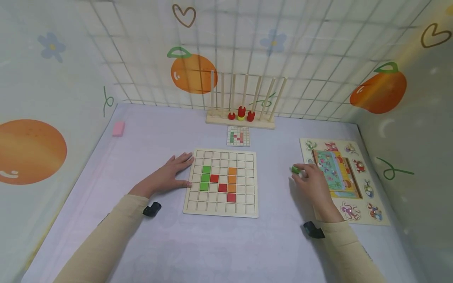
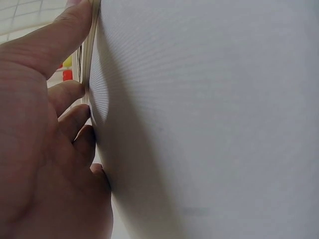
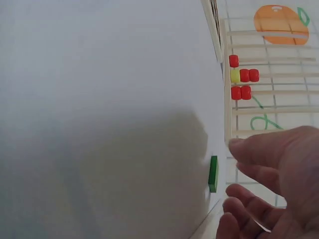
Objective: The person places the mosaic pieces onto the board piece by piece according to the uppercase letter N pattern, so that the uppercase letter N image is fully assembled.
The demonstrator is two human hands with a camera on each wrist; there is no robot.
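My left hand (image 1: 163, 177) lies with its fingers spread at the left edge of a wooden grid board (image 1: 244, 210); its thumb and fingertips touch the edge. Green tiles (image 1: 204, 178), red tiles (image 1: 222, 188) and orange tiles (image 1: 232, 179) sit in the board's squares. To the right of the board, my right hand (image 1: 313, 186) reaches toward a loose green tile (image 1: 295, 169). In the right wrist view that green tile (image 3: 213, 174) rests on the table, slightly apart from the parted thumb and fingers. A small pattern card (image 1: 244, 137) lies behind the board.
A wooden stand (image 1: 216, 118) with upright rods holds red beads (image 1: 251, 116) and a yellow bead at the back. A sea-animal puzzle board (image 1: 375, 218) lies at the right, partly under my right forearm. A pink block (image 1: 118, 129) is at the far left. Printed curtains surround the table.
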